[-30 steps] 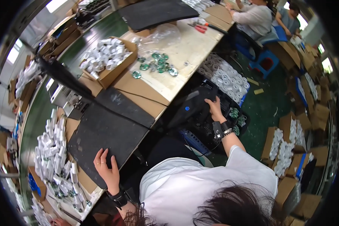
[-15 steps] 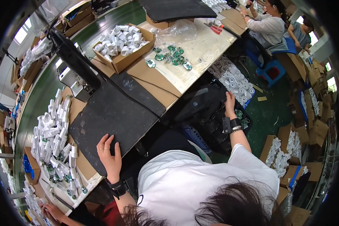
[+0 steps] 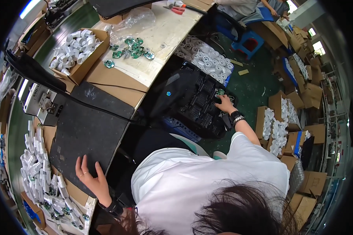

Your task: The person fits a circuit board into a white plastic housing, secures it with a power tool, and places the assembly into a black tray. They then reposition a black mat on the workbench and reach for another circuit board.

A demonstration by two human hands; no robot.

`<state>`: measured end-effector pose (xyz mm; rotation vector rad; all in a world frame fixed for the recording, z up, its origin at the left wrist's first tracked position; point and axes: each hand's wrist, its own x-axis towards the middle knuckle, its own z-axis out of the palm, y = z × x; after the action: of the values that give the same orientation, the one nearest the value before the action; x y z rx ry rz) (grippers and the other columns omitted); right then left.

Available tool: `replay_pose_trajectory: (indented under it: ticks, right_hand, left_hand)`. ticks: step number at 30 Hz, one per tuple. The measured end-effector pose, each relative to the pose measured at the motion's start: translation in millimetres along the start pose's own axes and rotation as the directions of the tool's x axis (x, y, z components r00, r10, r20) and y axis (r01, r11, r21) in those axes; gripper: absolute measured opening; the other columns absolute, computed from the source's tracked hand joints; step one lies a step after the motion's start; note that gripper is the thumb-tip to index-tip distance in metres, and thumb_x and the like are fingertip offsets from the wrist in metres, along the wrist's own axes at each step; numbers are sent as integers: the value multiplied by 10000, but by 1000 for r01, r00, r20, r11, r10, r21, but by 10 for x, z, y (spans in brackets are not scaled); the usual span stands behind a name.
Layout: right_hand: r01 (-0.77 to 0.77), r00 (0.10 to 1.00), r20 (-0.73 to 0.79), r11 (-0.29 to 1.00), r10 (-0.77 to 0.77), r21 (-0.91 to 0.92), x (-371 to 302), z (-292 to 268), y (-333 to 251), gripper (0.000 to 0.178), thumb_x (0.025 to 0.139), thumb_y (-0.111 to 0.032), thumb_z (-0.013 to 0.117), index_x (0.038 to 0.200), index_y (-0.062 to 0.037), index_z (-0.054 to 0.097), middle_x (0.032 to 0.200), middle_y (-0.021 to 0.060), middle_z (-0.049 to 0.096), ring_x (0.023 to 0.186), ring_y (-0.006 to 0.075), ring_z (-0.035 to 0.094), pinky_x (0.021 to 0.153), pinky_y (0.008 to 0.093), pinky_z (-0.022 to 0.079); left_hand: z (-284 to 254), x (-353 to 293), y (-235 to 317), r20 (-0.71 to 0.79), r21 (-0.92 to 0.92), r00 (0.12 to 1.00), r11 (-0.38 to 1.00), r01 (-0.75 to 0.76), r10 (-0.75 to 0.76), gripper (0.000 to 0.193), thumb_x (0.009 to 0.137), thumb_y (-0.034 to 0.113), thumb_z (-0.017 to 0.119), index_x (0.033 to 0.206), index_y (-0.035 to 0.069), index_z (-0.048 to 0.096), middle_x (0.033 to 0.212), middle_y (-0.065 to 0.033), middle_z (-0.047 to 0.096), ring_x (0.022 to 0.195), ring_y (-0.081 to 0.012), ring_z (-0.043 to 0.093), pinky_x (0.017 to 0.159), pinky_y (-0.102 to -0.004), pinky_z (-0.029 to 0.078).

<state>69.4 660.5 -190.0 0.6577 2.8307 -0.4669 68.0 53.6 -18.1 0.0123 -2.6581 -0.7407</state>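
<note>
My left hand [image 3: 93, 180] rests at the near edge of a black mat [image 3: 91, 117] on the workbench, fingers spread and holding nothing. Out to the right, my right hand [image 3: 226, 104] is low over a black plastic crate [image 3: 202, 102]. Its thumb and fingers are apart, with the fingertips at a small cluster of green circuit boards [image 3: 220, 92] in the crate. Whether they touch a board is too small to make out. More green circuit boards [image 3: 134, 47] lie loose on the bench's far part.
A cardboard box of white plastic fittings [image 3: 76, 49] stands on the bench. White tubular parts [image 3: 37, 164] are heaped on the left. White ring-shaped parts [image 3: 211, 60] lie beyond the crate. Red-handled pliers [image 3: 177, 10] and a blue stool [image 3: 247, 43] are farther off; cartons stand right.
The view has swung to the right. My right hand has moved from the crate's far side, near the white rings, to the circuit boards. My left hand stays spread at the mat.
</note>
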Motion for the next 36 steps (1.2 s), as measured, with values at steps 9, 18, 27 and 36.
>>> replay_pose_trajectory:
  ticks: [9,18,27,36]
  right_hand:
    - [151,956,-271,980,-112,126,160,-99,-346,503,734,-217,629,1185,-58,473,1147,175,453,1079,350,446,892,414,400]
    - [656,754,-535,457,-380,600,-216,-659,-2458,387,782,-18,569,1158,-39,482,1055,86,536,997,173,535,797,279,460]
    - [800,525,-359,303,-772,518,-564,-499,-3593,385,813,-133,578,1182,-78,484,1139,89,461,964,162,504,728,258,461]
    - [717,567,-315,268,-761,643,-542,-391,-3604,318,848,-198,538,1141,-74,522,1154,91,462,956,190,518,758,267,454]
  left_hand:
    - [-283,-401,-454,-135,-253,926,916,312,-353,478,857,95,536,1290,-2,357,1327,-156,348,1245,-268,320,1033,-350,237]
    - [-464,-421,-375,-48,-743,841,582,330,-538,478,893,130,489,1322,13,313,1336,-124,344,1253,-203,307,1037,-300,221]
    - [-613,-445,-435,78,-927,694,203,314,-716,452,888,171,489,1296,33,352,1215,-93,465,1125,-152,442,928,-278,360]
    - [-520,-466,-338,294,-942,807,-11,336,-512,348,871,133,498,1197,28,436,1079,-89,556,984,-184,549,832,-284,444]
